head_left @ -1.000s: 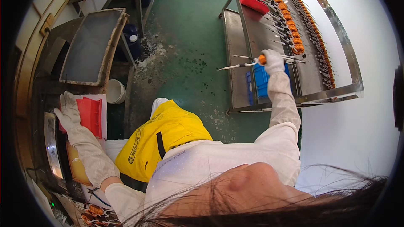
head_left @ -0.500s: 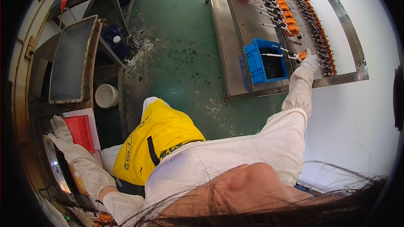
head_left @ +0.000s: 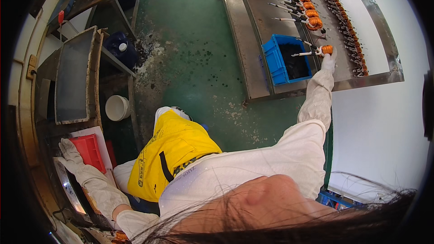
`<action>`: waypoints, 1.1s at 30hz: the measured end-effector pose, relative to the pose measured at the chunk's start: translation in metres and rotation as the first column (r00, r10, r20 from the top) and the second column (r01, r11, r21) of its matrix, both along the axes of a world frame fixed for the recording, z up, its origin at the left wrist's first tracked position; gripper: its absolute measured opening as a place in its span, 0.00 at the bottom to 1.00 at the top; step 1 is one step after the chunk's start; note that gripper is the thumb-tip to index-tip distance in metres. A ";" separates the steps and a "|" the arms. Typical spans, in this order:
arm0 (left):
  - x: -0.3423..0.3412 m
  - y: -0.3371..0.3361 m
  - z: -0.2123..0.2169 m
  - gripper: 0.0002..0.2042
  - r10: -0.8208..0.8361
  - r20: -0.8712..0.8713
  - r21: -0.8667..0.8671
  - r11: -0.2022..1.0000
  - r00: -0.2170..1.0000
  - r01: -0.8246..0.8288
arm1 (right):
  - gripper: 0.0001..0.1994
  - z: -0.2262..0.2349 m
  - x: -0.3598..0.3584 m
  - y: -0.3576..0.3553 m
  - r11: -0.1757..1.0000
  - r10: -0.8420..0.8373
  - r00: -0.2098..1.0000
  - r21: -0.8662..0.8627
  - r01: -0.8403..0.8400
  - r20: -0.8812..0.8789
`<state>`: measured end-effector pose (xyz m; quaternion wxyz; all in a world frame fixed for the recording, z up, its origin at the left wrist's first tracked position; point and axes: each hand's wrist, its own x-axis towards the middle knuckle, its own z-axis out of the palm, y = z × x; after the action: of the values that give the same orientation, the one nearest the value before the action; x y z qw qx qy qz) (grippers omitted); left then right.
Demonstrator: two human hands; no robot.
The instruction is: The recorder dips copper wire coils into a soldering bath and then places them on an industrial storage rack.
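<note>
Moved rightward over the last second: the orange coil [head_left: 326, 50], now just right of the blue bin [head_left: 274, 65].
Head view: the right hand [head_left: 330, 61], curled closed, grips the coil, its leads [head_left: 302, 54] reaching over the bin; well left of the bin, the left hand [head_left: 70, 152] lies spread and unburdened beside a red tray [head_left: 89, 151].

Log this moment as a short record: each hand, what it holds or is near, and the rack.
Left hand: gloved, open, beside red tray; contact unclear
Right hand: gloved, holding orange coil with pale leads
Metal rack: bears lined-up orange coils
Blue bin: at rack's near end; shelf level unclear
</note>
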<state>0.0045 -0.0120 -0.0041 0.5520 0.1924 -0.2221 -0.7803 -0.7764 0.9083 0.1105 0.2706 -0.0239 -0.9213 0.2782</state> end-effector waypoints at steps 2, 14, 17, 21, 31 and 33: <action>0.002 0.002 0.001 0.35 0.023 0.001 0.009 1.000 1.000 -0.023 | 0.41 -0.006 -0.002 -0.009 0.985 0.038 0.999 -0.169 -0.039 -0.008; 0.024 -0.004 -0.011 0.33 -0.138 -0.145 -0.072 0.989 0.980 0.128 | 0.57 -0.008 -0.025 -0.089 0.963 -0.258 0.965 -0.064 0.261 0.053; 0.021 0.002 -0.006 0.33 -0.095 -0.093 -0.047 0.995 0.991 0.091 | 0.58 -0.008 -0.040 -0.103 0.963 -0.251 0.967 -0.089 0.255 0.055; 0.021 0.002 -0.004 0.33 -0.072 -0.066 -0.038 0.997 0.995 0.070 | 0.58 -0.012 -0.065 -0.109 0.964 -0.213 0.975 -0.148 0.220 0.058; -0.008 0.023 0.019 0.33 0.090 0.110 0.025 0.995 0.990 -0.094 | 0.43 -0.015 -0.059 -0.074 0.996 -0.075 0.992 -0.051 0.070 -0.104; -0.009 0.029 0.028 0.33 0.115 0.129 0.011 0.993 0.985 -0.118 | 0.43 -0.017 -0.039 -0.074 0.975 -0.192 0.981 -0.111 0.193 0.015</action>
<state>-0.0044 0.0166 0.0235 0.5796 0.2599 -0.2382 -0.7347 -0.8157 0.8345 0.0938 0.2926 -0.1287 -0.8982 0.3016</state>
